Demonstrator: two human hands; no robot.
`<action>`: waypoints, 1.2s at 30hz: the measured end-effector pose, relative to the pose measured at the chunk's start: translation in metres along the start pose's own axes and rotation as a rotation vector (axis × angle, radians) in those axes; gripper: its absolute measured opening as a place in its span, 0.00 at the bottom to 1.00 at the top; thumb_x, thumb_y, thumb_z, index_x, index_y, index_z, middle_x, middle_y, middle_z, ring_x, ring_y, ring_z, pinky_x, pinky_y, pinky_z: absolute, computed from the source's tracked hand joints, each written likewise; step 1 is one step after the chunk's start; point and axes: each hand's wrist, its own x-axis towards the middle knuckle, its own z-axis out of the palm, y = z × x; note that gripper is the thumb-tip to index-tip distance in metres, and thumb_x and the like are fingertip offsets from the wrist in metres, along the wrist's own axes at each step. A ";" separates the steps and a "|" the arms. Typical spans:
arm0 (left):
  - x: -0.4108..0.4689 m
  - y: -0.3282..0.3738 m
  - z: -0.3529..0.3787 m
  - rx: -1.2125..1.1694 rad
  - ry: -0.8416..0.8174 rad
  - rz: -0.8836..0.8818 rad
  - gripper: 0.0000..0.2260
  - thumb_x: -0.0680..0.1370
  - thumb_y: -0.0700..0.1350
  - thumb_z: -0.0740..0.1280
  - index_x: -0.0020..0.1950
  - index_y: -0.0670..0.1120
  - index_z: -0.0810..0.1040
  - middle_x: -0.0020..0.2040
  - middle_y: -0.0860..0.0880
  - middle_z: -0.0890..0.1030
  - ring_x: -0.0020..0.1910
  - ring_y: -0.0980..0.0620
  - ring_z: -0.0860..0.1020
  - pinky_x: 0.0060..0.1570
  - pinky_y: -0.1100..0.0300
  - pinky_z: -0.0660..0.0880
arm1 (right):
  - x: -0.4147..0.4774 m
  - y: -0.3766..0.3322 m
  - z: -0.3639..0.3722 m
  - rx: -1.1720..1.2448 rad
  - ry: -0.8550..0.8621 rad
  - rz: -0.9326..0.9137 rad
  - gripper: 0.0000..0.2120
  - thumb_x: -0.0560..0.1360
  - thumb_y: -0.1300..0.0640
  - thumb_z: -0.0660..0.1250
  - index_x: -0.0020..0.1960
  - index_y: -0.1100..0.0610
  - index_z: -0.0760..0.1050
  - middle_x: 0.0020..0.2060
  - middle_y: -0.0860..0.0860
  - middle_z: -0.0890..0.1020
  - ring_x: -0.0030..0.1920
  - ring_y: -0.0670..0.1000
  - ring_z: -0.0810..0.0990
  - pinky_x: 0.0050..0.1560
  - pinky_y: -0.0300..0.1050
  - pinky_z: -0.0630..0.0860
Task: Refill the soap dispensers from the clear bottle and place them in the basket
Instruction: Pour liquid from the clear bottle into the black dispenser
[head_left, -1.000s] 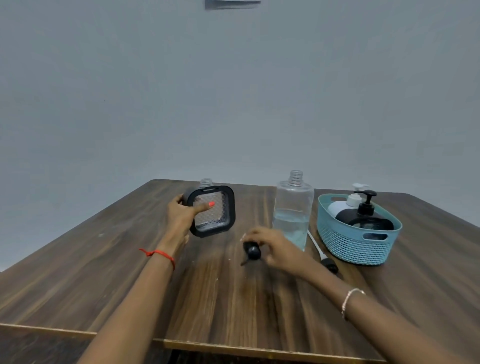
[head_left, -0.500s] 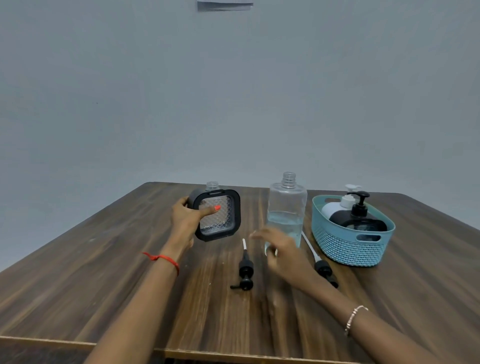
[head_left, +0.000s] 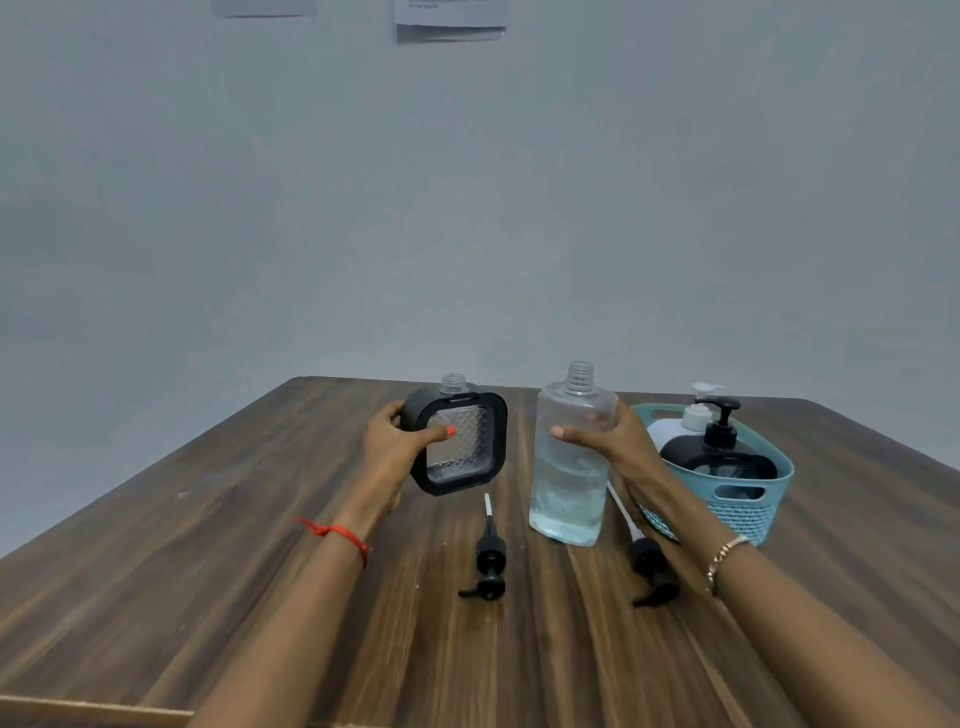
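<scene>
Across the dark wood-grain table (head_left: 208, 597), the largest thing standing is the teal perforated plastic basket (head_left: 748, 512) at the right. It already holds a black pump dispenser (head_left: 719, 457) and a white pump dispenser (head_left: 675, 428). Just left of it is the tall clear plastic bottle (head_left: 569, 483), uncapped, upright and roughly half full of clear liquid. Left again is the black square dispenser (head_left: 467, 452) with a quilted clear window, its threaded neck open and pointing up. Two black pump heads (head_left: 490, 561) with white dip tubes lie flat on the table nearer the person, one in front of each container.

The step in hand looks like the pour into the square dispenser. Its neck is narrow, so I would bring the bottle's mouth right over it before tipping, then tip slowly and keep the dispenser level. The window should let the level be watched. A fast tilt would likely send liquid over the black frame and onto the wood.

The right hand (head_left: 615, 441) grips the bottle high on its body. Its thumb lies across the front and its fingers curl round the far side, showing through the plastic. The left hand (head_left: 392, 447) holds the dispenser by its left edge, thumb laid on the front frame and fingers wrapped behind, and the body leans slightly. Whether either base is off the table I cannot tell.
</scene>
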 end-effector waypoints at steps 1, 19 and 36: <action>0.000 0.000 0.000 0.008 -0.010 0.005 0.18 0.65 0.32 0.76 0.49 0.43 0.75 0.44 0.48 0.81 0.41 0.51 0.80 0.40 0.60 0.77 | -0.001 0.000 0.002 0.001 0.006 -0.031 0.18 0.63 0.65 0.77 0.47 0.50 0.77 0.43 0.49 0.84 0.44 0.49 0.83 0.46 0.44 0.80; -0.008 0.021 0.008 0.283 0.118 0.125 0.24 0.60 0.41 0.80 0.51 0.45 0.74 0.47 0.47 0.82 0.45 0.49 0.81 0.48 0.53 0.78 | 0.006 -0.066 0.027 -0.639 0.282 -0.447 0.34 0.59 0.52 0.79 0.61 0.54 0.68 0.48 0.50 0.79 0.46 0.53 0.78 0.46 0.49 0.76; -0.040 0.043 0.018 0.485 0.152 0.270 0.24 0.60 0.46 0.79 0.50 0.44 0.73 0.46 0.47 0.82 0.46 0.48 0.80 0.45 0.53 0.77 | 0.006 -0.077 0.020 -1.189 0.227 -0.755 0.34 0.58 0.55 0.77 0.62 0.62 0.72 0.47 0.60 0.81 0.43 0.63 0.79 0.38 0.49 0.73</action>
